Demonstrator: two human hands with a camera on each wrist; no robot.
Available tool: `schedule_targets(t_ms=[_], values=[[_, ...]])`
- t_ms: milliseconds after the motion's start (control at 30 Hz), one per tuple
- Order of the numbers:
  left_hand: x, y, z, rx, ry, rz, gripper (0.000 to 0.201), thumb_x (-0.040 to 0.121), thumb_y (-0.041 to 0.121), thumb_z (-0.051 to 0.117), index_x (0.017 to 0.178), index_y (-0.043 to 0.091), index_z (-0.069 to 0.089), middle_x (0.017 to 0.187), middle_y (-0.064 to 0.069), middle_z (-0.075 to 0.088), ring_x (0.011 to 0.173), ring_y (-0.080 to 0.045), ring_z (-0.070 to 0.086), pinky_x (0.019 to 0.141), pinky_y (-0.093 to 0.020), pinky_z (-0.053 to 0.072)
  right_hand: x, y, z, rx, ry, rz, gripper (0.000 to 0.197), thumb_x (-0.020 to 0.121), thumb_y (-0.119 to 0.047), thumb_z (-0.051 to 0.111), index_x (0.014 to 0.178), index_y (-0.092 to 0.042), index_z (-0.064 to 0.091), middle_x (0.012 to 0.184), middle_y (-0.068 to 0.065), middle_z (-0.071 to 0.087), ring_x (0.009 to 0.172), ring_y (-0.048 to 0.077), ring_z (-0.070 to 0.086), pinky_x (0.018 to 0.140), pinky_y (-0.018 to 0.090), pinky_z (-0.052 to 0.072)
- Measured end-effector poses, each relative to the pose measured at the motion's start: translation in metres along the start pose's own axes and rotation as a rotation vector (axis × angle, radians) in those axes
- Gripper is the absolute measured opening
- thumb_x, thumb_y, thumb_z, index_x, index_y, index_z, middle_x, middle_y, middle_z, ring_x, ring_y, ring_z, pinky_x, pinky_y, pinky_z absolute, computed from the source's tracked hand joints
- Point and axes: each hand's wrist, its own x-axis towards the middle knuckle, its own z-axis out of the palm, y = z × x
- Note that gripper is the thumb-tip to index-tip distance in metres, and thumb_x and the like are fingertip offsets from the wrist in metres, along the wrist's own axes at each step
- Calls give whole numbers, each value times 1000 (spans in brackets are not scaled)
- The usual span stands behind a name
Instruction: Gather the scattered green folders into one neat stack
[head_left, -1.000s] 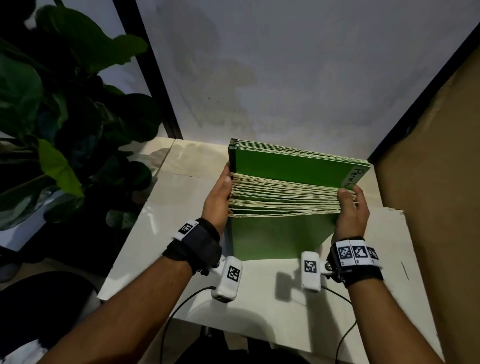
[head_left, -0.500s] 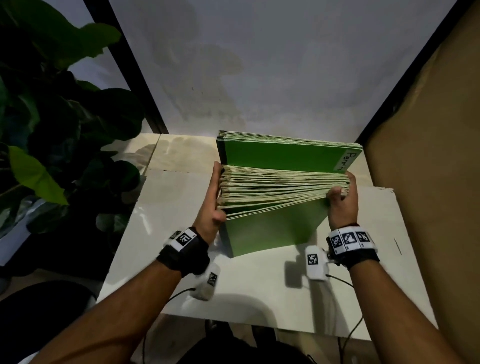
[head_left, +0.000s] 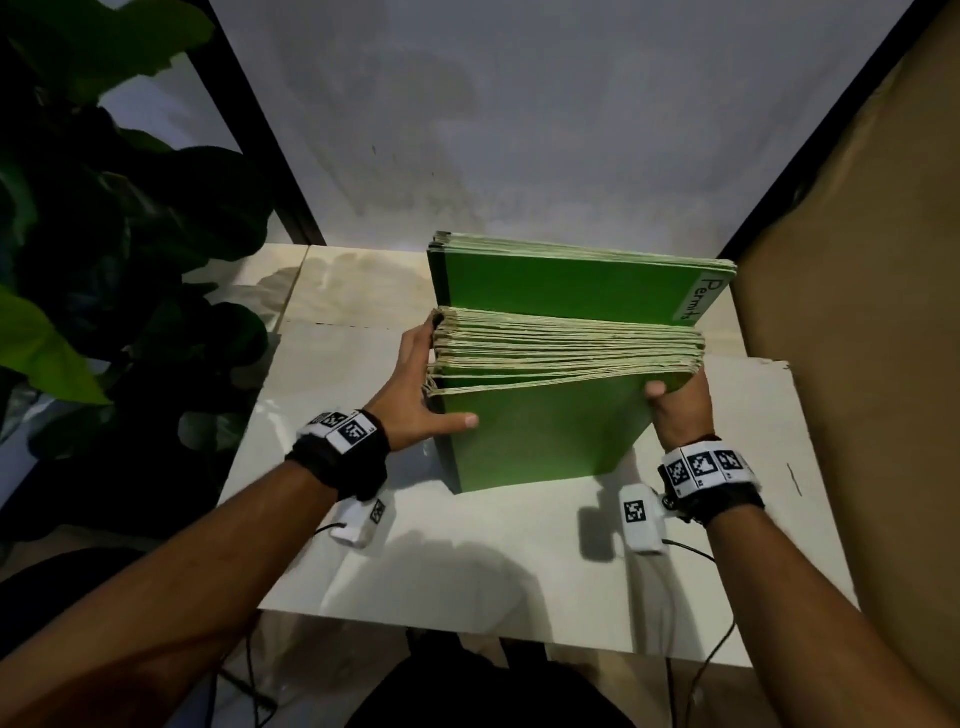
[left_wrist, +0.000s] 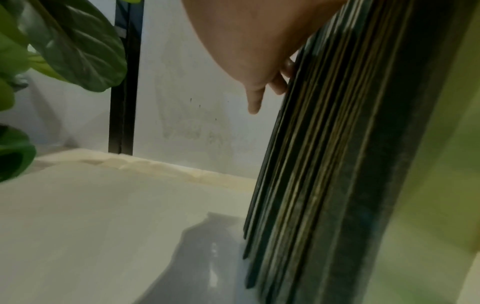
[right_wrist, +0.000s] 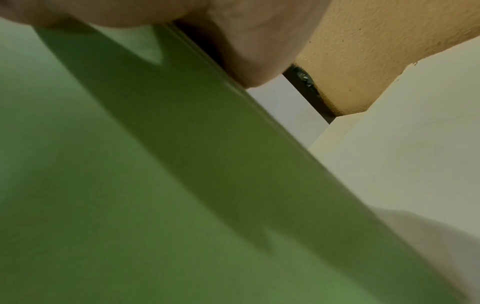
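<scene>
White desk (head_left: 519, 545) sitting against a pale wall (head_left: 519, 130), leafy plant (head_left: 130, 234) at left. Item: bundle of green folders (head_left: 540, 431), standing on edge on the desk. Left hand (head_left: 415, 395) pressing its left edge, fingers straight, thumb lying across the front cover. Right hand (head_left: 678, 415) gripping its right edge. Second bundle (head_left: 561, 291), labelled "Permits", standing just behind.

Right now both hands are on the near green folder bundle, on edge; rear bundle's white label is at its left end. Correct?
No. Head view: white label is at the right end of the rear bundle. Left hand and right hand are on the near bundle, on edge.
</scene>
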Motion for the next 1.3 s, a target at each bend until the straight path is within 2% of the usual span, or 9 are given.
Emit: schedule_targets(t_ms=[67, 200, 300, 400, 567, 733, 900, 1033, 1300], values=[[6, -3, -4, 22, -44, -4, 117, 51, 62, 82, 137, 59, 1, 149, -2, 21, 138, -17, 34, 113, -23, 31, -3, 14, -7, -35, -64, 79, 122, 46, -69, 79, 136, 2, 40, 129, 5, 54, 118, 9, 55, 106, 25, 39], [20, -12, -7, 79, -125, 9, 126, 59, 34, 89, 148, 13, 1, 140, 12, 39, 124, 9, 42, 98, 4, 28, -4, 38, -13, -61, -54, 187, 117, 41, -73, 78, 135, -13, 43, 128, 1, 61, 124, 10, 54, 107, 34, 42], [25, -14, -1, 51, -2, -53, 108, 49, 64, 81, 137, 18, 38, 128, 17, 54, 118, 8, 52, 103, -15, 40, -2, 31, -2, 11, 4, 147, 110, 40, -80, 71, 121, -9, 49, 100, -20, 66, 92, -17, 61, 82, 8, 47], [37, -18, 6, 28, 113, -128, 96, 48, 68, 81, 127, 21, 52, 128, 3, 62, 118, -15, 59, 104, -41, 46, 4, 20, 0, 41, 92, 110, 83, 56, -72, 72, 111, -13, 56, 91, -21, 70, 87, -12, 64, 80, 13, 50], [65, 11, 52, -74, 139, -188, 86, 51, 70, 76, 118, 19, 59, 118, 0, 67, 108, -18, 64, 99, -40, 49, 18, 2, -35, -27, 173, 209, 41, 88, -30, 64, 121, -7, 58, 109, 4, 64, 94, 11, 60, 74, 5, 44], [92, 26, 140, -202, -61, -367, 91, 52, 79, 68, 120, 19, 61, 115, -1, 70, 103, -18, 67, 94, -39, 51, 22, 24, -115, -271, 172, 642, 100, 54, -86, 57, 114, -6, 63, 111, 11, 65, 98, 27, 61, 91, 34, 46], [88, 18, 231, -317, -144, -731, 121, 35, 87, 67, 126, 8, 56, 124, -15, 64, 106, -31, 64, 92, -43, 53, 28, 79, -179, -417, 153, 949, 129, 32, -91, 62, 127, -5, 53, 118, 20, 60, 103, 37, 59, 97, 51, 45], [90, 17, 273, -402, -95, -814, 84, 69, 60, 72, 128, 4, 52, 120, -13, 60, 108, -28, 60, 90, -34, 50, 34, 148, -217, -469, 124, 1082, 147, 18, -94, 61, 138, -10, 45, 140, 17, 50, 117, 39, 54, 101, 54, 40], [102, 4, 284, -234, -85, -828, 94, 57, 85, 58, 117, 14, 65, 114, -8, 66, 90, -26, 67, 89, -35, 54, 35, 124, -192, -594, 108, 982, 94, 69, -81, 52, 116, 1, 59, 127, 22, 58, 111, 37, 57, 91, 38, 44]])
